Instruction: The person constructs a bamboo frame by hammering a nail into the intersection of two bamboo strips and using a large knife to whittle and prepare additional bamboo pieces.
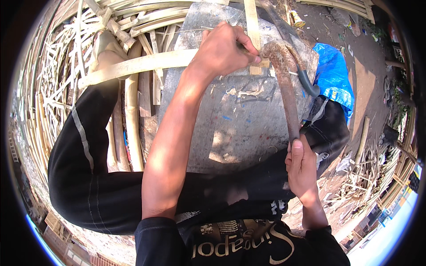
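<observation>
My left hand [224,49] is closed in a pinch over the place where two pale bamboo strips cross. What its fingertips hold is hidden. One long bamboo strip [137,66] runs from under that hand to the left, over my leg. A shorter strip [252,24] stretches away toward the far edge. In my right hand [301,166] is the shaft of a rusty hammer [286,91], gripped near its lower end. Its head lies beside the left fingertips, close to the crossing. Under all this is a worn grey board [248,128], with shavings on it.
A dark tool with a grey-blue curved handle [307,82] lies on the board's right, partly behind the hammer. Blue plastic sheeting [333,73] sits beyond it. Bamboo strips [151,22] and offcuts are heaped at the left and far left. More scraps [368,186] litter the ground at right.
</observation>
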Motion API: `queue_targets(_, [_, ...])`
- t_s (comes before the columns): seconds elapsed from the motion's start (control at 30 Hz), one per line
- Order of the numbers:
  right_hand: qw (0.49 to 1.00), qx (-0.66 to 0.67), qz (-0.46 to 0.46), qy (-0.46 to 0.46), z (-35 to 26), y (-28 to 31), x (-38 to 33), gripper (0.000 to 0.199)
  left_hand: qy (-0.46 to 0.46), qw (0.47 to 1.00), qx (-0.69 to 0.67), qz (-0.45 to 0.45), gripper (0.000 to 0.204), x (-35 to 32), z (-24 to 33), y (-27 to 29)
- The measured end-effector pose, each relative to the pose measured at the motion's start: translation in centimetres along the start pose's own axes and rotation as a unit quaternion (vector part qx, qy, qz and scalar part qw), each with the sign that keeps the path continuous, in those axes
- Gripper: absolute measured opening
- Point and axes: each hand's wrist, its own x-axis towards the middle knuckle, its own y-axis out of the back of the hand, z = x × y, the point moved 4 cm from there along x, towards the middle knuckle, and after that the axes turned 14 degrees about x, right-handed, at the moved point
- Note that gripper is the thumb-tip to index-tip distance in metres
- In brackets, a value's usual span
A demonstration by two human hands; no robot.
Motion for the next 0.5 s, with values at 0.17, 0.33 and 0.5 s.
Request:
queue_targets(0.17, [0.991, 0.133, 0.021, -0.017, -1.2, 0.8, -1.5, 0.053, -0.027, 0.999, -0.001, 0.021, 0.017, 0.2, -0.1, -0.2])
queue_targets(0.33, [0.984, 0.1, -0.037, -0.141, 0.6, -0.6, -0.9, 0.053, -0.022, 1.0, 0.002, 0.006, 0.018, 0.4, -0.2, -0.4])
queue_targets(0.5, [0.972, 0.221, -0.012, -0.073, -0.7, 0.3, -2.2, 0.053, -0.052, 0.997, 0.016, 0.052, 0.018, -0.1, -0.7, -0.7])
